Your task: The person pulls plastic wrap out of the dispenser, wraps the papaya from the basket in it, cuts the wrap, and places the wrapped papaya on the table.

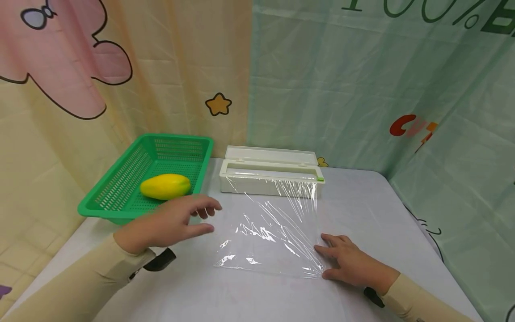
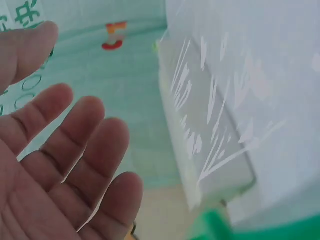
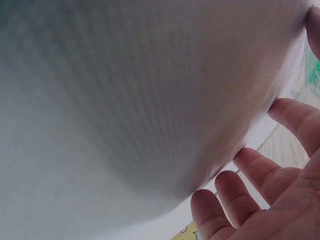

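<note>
The right hand (image 1: 348, 260), fingers relaxed and spread, rests its fingertips along the right side of a clear plastic film (image 1: 265, 237), thumb at its near right corner. The left hand (image 1: 170, 223) hovers with loosely bent fingers, holding nothing. The film lies mid-desk (image 1: 362, 201), running from a white dispenser box (image 1: 272, 166) by the far edge; it seems light, limp and clingy, best pinched at both near corners. Toward the far left corner, a green basket (image 1: 181, 147) holds a yellow fruit (image 1: 165, 186)
</note>
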Action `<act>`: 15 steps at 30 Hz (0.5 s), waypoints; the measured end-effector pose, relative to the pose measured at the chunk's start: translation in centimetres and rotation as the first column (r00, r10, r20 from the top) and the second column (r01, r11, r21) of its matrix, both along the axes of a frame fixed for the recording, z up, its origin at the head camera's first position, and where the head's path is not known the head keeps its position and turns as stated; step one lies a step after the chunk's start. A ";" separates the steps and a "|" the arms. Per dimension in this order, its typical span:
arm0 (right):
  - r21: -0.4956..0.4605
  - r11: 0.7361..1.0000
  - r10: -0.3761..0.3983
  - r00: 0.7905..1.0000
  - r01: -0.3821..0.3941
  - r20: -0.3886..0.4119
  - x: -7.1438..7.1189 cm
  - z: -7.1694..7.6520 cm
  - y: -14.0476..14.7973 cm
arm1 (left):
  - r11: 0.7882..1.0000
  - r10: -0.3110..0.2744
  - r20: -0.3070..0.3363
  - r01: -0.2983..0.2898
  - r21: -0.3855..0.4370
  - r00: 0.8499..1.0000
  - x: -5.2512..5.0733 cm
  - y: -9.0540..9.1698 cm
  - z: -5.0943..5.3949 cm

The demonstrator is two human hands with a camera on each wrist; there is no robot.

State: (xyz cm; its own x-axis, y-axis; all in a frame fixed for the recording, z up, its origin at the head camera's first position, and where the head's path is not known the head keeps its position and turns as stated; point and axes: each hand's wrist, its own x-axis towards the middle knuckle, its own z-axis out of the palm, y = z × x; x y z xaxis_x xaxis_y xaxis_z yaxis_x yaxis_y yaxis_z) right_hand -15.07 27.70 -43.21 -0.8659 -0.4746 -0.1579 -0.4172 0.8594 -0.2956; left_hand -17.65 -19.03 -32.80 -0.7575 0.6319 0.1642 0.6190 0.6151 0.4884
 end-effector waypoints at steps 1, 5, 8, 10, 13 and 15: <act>0.000 1.000 0.000 1.000 0.000 0.001 0.0 0.0 0.0 | 1.000 0.031 -0.017 -0.031 0.002 0.999 -0.3 -0.3 0.6; 0.002 1.000 0.008 1.000 -0.008 -0.010 0.0 0.0 0.1 | 0.990 0.138 -0.028 -0.138 0.017 0.990 -1.7 -1.9 2.4; 0.003 1.000 0.018 1.000 -0.018 -0.018 0.0 -0.1 0.2 | 0.981 0.191 -0.008 -0.191 0.022 0.982 -3.0 -3.2 3.2; 0.004 1.000 0.019 1.000 -0.019 -0.016 0.0 -0.1 0.2 | 0.975 0.222 0.005 -0.222 0.010 0.975 -3.9 -4.0 3.4; 0.006 1.000 0.020 1.000 -0.020 -0.010 0.0 -0.1 0.2 | 0.963 0.267 0.015 -0.267 -0.028 0.963 -5.1 -5.1 3.5; 0.003 1.000 0.021 1.000 -0.021 -0.009 0.0 -0.1 0.2 | 0.958 0.286 0.025 -0.284 -0.048 0.958 -5.7 -5.7 3.5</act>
